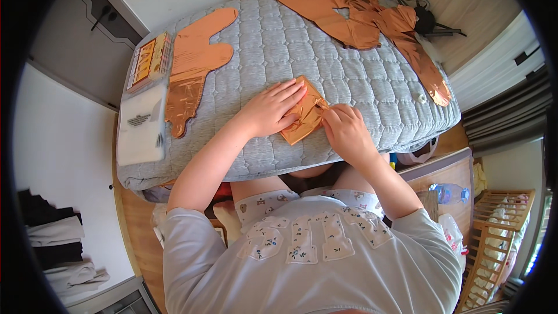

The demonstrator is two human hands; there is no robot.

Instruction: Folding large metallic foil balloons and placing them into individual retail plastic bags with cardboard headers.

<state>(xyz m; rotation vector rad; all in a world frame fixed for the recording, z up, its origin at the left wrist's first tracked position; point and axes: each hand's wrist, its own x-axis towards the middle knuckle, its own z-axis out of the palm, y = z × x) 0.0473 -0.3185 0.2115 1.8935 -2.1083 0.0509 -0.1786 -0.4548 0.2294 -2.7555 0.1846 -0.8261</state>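
Note:
A copper-coloured foil balloon [306, 118], folded into a small flat packet, lies near the front middle of the quilted grey mattress [256, 75]. My left hand [271, 109] rests flat across its left side, fingers stretched out. At the packet's right edge, my right hand [350, 132] is closed in a pinch on the crinkled foil; my fingertips partly hide the spot. To the left a flat, uninflated copper foil balloon [200, 52] with rounded lobes is spread out. Another copper foil balloon [343, 23], crumpled in places, stretches along the far right side.
A box [149, 63] and a clear plastic sleeve [141, 125] lie along the mattress's left edge. A black device with antennas [426, 20] sits at the far right corner, and a small white object [422, 98] near the right edge. A plastic bottle [450, 193] and wooden crib [494, 238] stand right.

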